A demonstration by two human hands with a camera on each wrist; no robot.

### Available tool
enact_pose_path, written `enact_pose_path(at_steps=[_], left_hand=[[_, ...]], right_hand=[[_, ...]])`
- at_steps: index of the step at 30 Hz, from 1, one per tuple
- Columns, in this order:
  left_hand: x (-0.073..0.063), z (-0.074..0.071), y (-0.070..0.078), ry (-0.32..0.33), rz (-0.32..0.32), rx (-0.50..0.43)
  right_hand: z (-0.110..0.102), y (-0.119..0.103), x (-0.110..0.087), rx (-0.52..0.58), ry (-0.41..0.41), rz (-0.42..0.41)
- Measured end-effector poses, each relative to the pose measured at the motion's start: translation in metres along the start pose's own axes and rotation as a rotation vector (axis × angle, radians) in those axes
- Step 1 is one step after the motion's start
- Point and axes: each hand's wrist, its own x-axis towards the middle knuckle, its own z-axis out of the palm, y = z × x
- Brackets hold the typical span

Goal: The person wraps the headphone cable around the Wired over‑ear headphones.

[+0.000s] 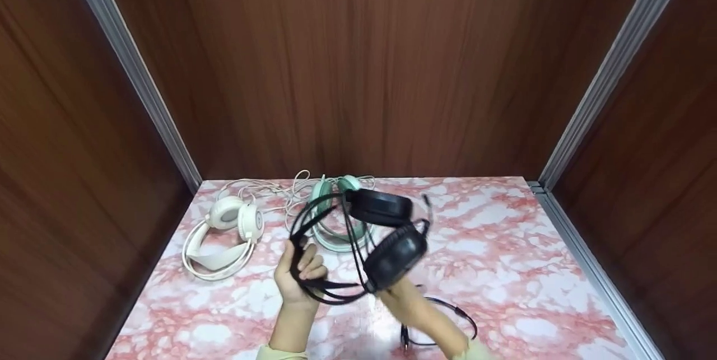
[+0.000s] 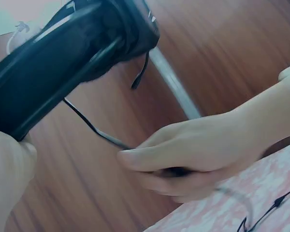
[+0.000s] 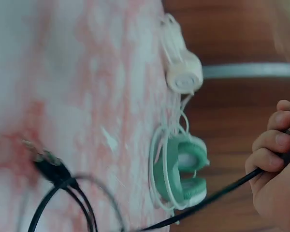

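Observation:
A black headset [image 1: 386, 207] with a microphone boom is held above the table, its ear cups toward the right. My left hand [image 1: 296, 281] grips its headband on the left side. Below the nearer ear cup, my right hand [image 1: 406, 305] has its fingers curled round the headset's black cable [image 3: 210, 200], as the right wrist view shows. The cable trails from that hand to the tabletop, where its split end with plugs [image 3: 52, 170] hangs or lies; which of these I cannot tell. In the left wrist view the right hand is partly blurred.
White headphones [image 1: 245, 220] lie at the left of the marbled pink table [image 1: 504, 259]. Behind the black headset lie mint-green headphones [image 1: 321, 194], partly covered by it. Tangled white cables [image 1: 269, 185] run along the back edge. Brown wooden panels [image 1: 358, 69] enclose the table.

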Motion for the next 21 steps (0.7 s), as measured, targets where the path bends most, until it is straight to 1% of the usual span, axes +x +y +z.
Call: enact_pose_path(at_steps=[1, 2, 3, 4, 6, 9, 11, 13, 15, 17, 19, 21], left_hand=[[0.000, 0.000, 0.003, 0.022, 0.042, 0.017], [-0.001, -0.001, 0.007, 0.050, 0.087, 0.037], [-0.001, -0.001, 0.010, 0.082, 0.130, 0.061], [-0.002, -0.002, 0.014, 0.121, 0.169, 0.081], [-0.002, -0.003, 0.021, 0.199, 0.243, 0.135], [-0.003, -0.003, 0.031, 0.326, 0.361, 0.227], [-0.003, -0.003, 0.038, 0.407, 0.438, 0.276], [-0.002, -0.003, 0.045, 0.467, 0.501, 0.325], [-0.001, -0.003, 0.050, 0.496, 0.546, 0.350], [-0.001, -0.004, 0.054, 0.509, 0.588, 0.389], [-0.001, -0.004, 0.055, 0.526, 0.633, 0.444], [-0.002, -0.003, 0.054, 0.566, 0.684, 0.521]], right_hand=[[-0.003, -0.036, 0.006, 0.029, -0.028, 0.027], [-0.005, -0.043, 0.003, -0.125, -0.048, 0.042], [-0.011, -0.061, 0.002, -0.202, -0.075, 0.083], [-0.016, -0.074, 0.000, -0.205, -0.102, 0.124], [-0.030, -0.088, -0.005, -0.252, -0.124, 0.163], [-0.049, -0.090, -0.015, -0.322, -0.124, 0.193], [-0.059, -0.087, -0.020, -0.370, -0.106, 0.172], [-0.065, -0.084, -0.023, -0.386, -0.094, 0.155], [-0.069, -0.083, -0.021, -0.392, -0.087, 0.140], [-0.070, -0.084, -0.017, -0.422, -0.093, 0.128], [-0.070, -0.087, -0.014, -0.454, -0.105, 0.112], [-0.073, -0.092, -0.012, -0.471, -0.118, 0.111]])
